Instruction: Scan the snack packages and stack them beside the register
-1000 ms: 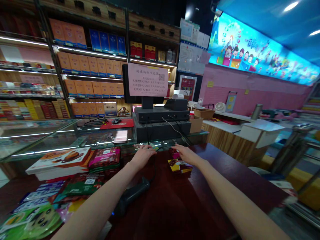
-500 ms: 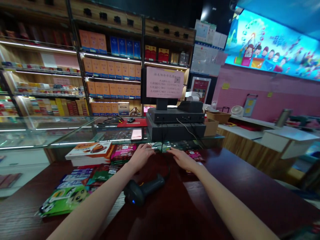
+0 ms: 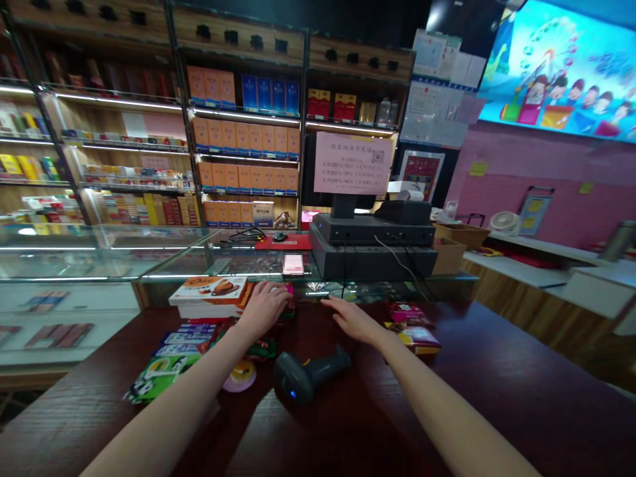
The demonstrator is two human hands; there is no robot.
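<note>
My left hand [image 3: 265, 306] reaches over the pink snack packets [image 3: 289, 301] beside a white and orange box [image 3: 211, 295]. Its fingers are spread and bent downward over the packets, which it mostly hides. My right hand [image 3: 350, 319] hovers above the dark wooden counter, fingers stretched toward the left with nothing in them. Between my forearms lies a black barcode scanner [image 3: 311, 376] with a blue light on. To the right of my right hand are a few pink and yellow packets [image 3: 417, 336].
Green panda packets [image 3: 163, 377] and purple packets [image 3: 186, 339] lie left of my left forearm, near a round yellow-topped item [image 3: 242, 375]. Behind the counter [image 3: 497, 371] stand a glass case [image 3: 173, 262] and a monitor with a pink notice [image 3: 352, 162] on a black register base [image 3: 372, 258].
My view has turned a little left. My left hand has moved left onto the pink packets, and the gap between my hands is wider. The right hand stays stretched out.
</note>
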